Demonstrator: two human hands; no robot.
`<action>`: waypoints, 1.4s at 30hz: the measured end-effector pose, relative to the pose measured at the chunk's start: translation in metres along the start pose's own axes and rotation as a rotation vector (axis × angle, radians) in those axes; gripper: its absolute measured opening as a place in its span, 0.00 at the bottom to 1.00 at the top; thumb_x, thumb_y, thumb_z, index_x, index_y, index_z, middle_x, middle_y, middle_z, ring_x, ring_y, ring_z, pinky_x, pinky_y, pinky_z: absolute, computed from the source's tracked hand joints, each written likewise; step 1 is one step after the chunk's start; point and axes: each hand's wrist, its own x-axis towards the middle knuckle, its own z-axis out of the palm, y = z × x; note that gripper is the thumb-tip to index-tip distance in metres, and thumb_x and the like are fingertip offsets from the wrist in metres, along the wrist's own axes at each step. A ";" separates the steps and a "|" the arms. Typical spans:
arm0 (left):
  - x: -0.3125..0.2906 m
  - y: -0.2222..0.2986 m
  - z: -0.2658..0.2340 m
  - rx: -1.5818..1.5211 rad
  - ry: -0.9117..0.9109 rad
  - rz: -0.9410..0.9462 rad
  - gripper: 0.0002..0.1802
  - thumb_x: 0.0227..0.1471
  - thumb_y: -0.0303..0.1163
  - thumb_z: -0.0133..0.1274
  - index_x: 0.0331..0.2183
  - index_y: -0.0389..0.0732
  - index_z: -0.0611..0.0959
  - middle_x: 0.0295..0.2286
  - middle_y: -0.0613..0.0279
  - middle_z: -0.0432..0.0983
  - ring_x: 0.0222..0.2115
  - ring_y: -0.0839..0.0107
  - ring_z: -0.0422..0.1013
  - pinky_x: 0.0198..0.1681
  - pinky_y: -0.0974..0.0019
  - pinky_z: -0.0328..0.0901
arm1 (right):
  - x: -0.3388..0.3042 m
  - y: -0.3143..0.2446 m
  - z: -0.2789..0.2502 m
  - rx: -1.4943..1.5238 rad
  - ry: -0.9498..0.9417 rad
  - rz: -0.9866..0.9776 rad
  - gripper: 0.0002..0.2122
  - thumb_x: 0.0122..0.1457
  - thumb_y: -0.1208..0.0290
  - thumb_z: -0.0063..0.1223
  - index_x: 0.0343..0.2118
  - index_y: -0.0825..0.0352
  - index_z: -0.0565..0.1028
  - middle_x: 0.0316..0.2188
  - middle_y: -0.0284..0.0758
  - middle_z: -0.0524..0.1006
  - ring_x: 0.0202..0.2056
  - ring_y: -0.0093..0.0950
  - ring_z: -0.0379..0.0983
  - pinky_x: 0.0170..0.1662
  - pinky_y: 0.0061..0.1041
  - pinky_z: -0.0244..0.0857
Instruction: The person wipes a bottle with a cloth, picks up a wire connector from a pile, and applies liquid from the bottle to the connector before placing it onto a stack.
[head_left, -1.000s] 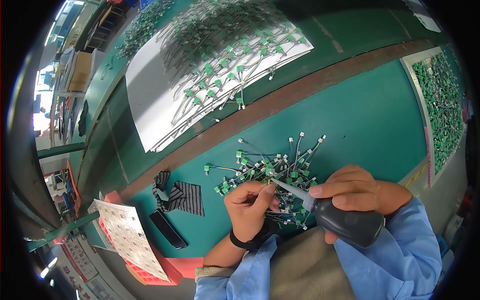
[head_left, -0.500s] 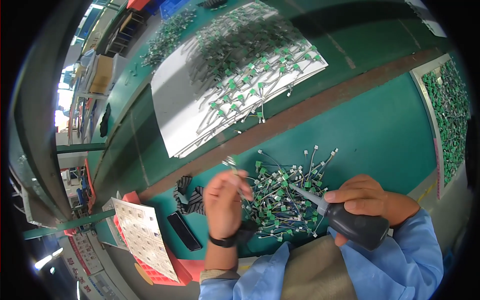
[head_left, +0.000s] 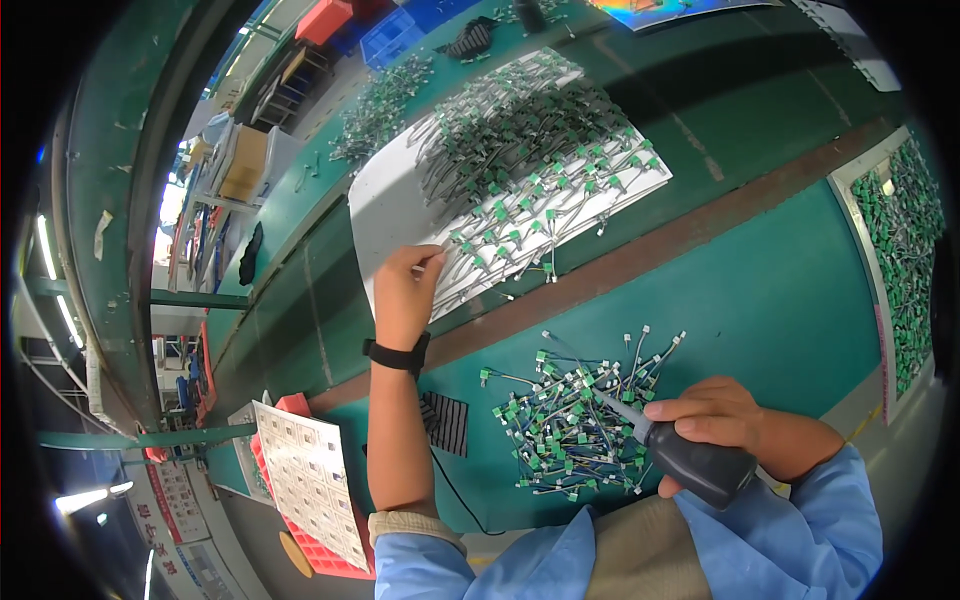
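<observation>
My right hand (head_left: 715,420) grips a dark grey squeeze bottle (head_left: 700,465) with a long tapered grey nozzle. Its tip points left over a loose pile of short cables with green connectors (head_left: 575,425) and touches or nearly touches them. Stretched forward, my left hand (head_left: 405,290) is at the near left of a white board (head_left: 380,210). Thumb and forefinger are pinched at the end of a row of cables with green connectors there. The fingers mostly hide the cable between them. Many similar cables lie in rows across the board, the far ones in shadow.
A tray (head_left: 862,225) full of green connectors stands at the right. To the left are a striped cloth (head_left: 445,422), and a printed sheet (head_left: 310,480) on a red crate (head_left: 295,405). A brown strip (head_left: 690,215) crosses the green table. Farther back lies another cable heap (head_left: 385,105).
My left hand has moved forward from beside the pile to the white board, carrying a cable with a green connector. My right hand keeps the bottle over the pile. The view has shifted.
</observation>
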 end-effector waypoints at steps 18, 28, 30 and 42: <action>-0.061 0.066 -0.008 -0.276 -0.159 0.074 0.14 0.49 0.24 0.63 0.41 0.38 0.84 0.37 0.54 0.81 0.39 0.57 0.76 0.46 0.58 0.70 | -0.017 0.006 -0.005 -0.002 0.003 0.000 0.39 0.48 0.55 0.76 0.56 0.64 0.63 0.51 0.53 0.74 0.32 0.33 0.81 0.30 0.25 0.76; -0.155 0.091 0.042 -0.355 -0.493 0.189 0.16 0.49 0.22 0.63 0.42 0.41 0.84 0.39 0.57 0.77 0.41 0.55 0.74 0.46 0.57 0.68 | -0.029 0.000 0.007 0.125 0.013 0.133 0.37 0.54 0.66 0.71 0.61 0.56 0.58 0.62 0.58 0.58 0.33 0.35 0.81 0.34 0.25 0.79; -0.158 0.089 0.042 -0.389 -0.434 0.166 0.15 0.49 0.22 0.62 0.42 0.41 0.84 0.39 0.58 0.76 0.41 0.56 0.73 0.45 0.57 0.68 | -0.029 0.000 0.008 0.122 -0.013 0.147 0.36 0.54 0.65 0.71 0.61 0.56 0.58 0.62 0.58 0.58 0.33 0.35 0.81 0.34 0.25 0.78; -0.168 0.089 0.045 -0.338 -0.413 0.195 0.17 0.51 0.22 0.61 0.45 0.41 0.81 0.39 0.59 0.75 0.42 0.56 0.71 0.48 0.55 0.65 | -0.026 0.002 0.012 0.131 -0.036 0.208 0.35 0.54 0.64 0.71 0.60 0.58 0.60 0.61 0.59 0.60 0.34 0.35 0.81 0.33 0.26 0.78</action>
